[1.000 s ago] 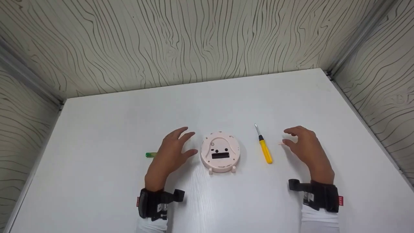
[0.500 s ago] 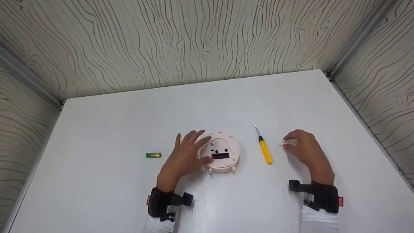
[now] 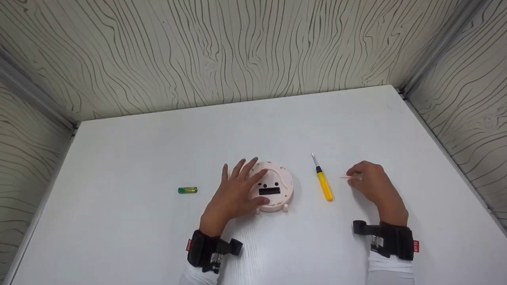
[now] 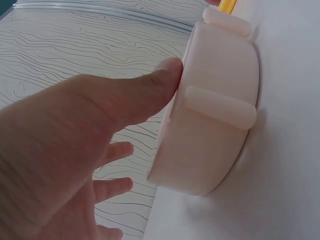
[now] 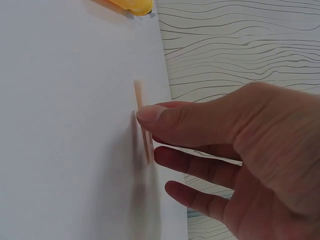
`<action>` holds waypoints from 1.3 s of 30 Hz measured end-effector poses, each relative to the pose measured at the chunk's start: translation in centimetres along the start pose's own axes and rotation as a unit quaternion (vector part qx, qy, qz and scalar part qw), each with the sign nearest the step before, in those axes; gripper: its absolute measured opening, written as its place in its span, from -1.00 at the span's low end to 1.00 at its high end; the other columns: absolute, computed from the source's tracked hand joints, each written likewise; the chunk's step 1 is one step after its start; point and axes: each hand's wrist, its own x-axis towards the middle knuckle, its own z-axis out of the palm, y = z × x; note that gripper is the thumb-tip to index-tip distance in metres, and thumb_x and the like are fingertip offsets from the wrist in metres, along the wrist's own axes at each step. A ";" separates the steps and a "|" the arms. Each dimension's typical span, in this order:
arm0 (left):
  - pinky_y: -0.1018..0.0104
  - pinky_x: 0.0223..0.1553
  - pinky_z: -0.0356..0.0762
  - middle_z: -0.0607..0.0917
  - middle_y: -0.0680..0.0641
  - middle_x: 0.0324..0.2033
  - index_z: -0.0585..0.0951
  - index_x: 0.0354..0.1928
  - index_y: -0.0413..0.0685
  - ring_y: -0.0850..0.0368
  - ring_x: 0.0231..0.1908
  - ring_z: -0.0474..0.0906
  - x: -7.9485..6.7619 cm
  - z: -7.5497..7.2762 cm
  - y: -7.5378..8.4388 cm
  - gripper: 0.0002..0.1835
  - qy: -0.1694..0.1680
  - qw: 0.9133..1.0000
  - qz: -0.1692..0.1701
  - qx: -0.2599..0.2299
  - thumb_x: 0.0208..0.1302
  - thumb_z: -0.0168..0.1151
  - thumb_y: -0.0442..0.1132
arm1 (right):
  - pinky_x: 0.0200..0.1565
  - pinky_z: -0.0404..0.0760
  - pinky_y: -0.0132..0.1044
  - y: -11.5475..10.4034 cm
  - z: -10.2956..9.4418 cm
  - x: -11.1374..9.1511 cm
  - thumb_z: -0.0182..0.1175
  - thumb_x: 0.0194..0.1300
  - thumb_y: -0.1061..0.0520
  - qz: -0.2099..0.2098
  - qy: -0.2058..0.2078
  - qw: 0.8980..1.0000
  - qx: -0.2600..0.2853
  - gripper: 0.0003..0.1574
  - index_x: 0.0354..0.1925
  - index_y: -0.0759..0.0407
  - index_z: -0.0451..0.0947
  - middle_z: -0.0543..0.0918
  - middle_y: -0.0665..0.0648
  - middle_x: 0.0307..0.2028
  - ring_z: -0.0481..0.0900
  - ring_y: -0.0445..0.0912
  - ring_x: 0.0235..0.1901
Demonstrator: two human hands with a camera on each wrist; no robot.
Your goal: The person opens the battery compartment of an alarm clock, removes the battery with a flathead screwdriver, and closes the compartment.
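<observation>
A round pale pink clock (image 3: 283, 178) with two stubby feet lies back side up on the white table, its dark battery slot uncovered. My left hand (image 3: 231, 194) spreads over the clock's left part, thumb and index finger on its back. In the left wrist view the thumb (image 4: 167, 75) rests at the edge of the clock (image 4: 220, 65), while the other fingers are straight and apart. Off to the right, my right hand (image 3: 374, 182) pinches a thin flat pale pink piece (image 5: 138, 92) between thumb and fingers, edge-on, close over the table.
Between the clock and my right hand lies a yellow-handled screwdriver (image 3: 324, 185), its tip pointing away. A green and gold battery (image 3: 187, 190) lies left of my left hand. Patterned wall panels (image 3: 237, 51) border the white table (image 3: 138, 158) at the back and sides.
My left hand has moved right from beside the battery onto the clock, uncovering the battery. My right hand has closed its fingers on the thin pink piece. Clock and screwdriver stay put.
</observation>
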 end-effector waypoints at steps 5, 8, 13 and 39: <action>-0.37 0.41 -0.16 0.16 0.03 0.50 0.32 0.41 0.35 -0.12 0.50 0.02 0.0 0.0 0.4 -0.17 -0.008 1.000 0.004 -0.005 0.07 0.33 0.28 | 0.16 0.47 0.20 0.1 0.0 -0.1 0.22 0.25 0.31 -0.006 0.005 1.000 -0.004 -0.71 -0.03 0.30 0.62 0.59 0.38 0.00 0.50 0.24 0.03; -0.36 0.42 -0.14 0.15 0.04 0.51 0.30 0.42 0.35 -0.10 0.50 0.03 -0.1 0.2 0.5 -0.14 -0.018 1.000 0.011 -0.008 0.05 0.33 0.31 | 0.12 0.52 0.16 0.1 0.1 0.0 0.23 0.24 0.31 -0.005 0.008 1.000 -0.004 -0.71 -0.04 0.30 0.62 0.61 0.37 -0.04 0.51 0.20 -0.03; -0.28 0.41 0.02 0.20 0.05 0.49 0.36 0.38 0.31 -0.07 0.49 0.06 0.0 0.5 0.4 -0.15 -0.035 0.999 0.016 -0.019 0.01 0.39 0.28 | 0.10 0.54 0.13 0.1 0.2 0.1 0.23 0.26 0.29 0.003 0.009 1.000 -0.002 -0.72 -0.04 0.29 0.61 0.62 0.35 -0.07 0.52 0.18 -0.06; -0.03 0.25 0.45 0.14 0.07 0.51 0.40 0.36 0.20 -0.07 0.52 -0.05 0.1 0.6 0.7 -0.20 -0.059 0.995 -0.005 -0.082 0.05 0.45 0.12 | 0.00 0.61 0.06 -0.1 0.2 0.0 0.27 0.23 0.30 -0.014 0.034 0.999 -0.011 -0.78 -0.12 0.29 0.66 0.67 0.31 -0.16 0.56 0.12 -0.17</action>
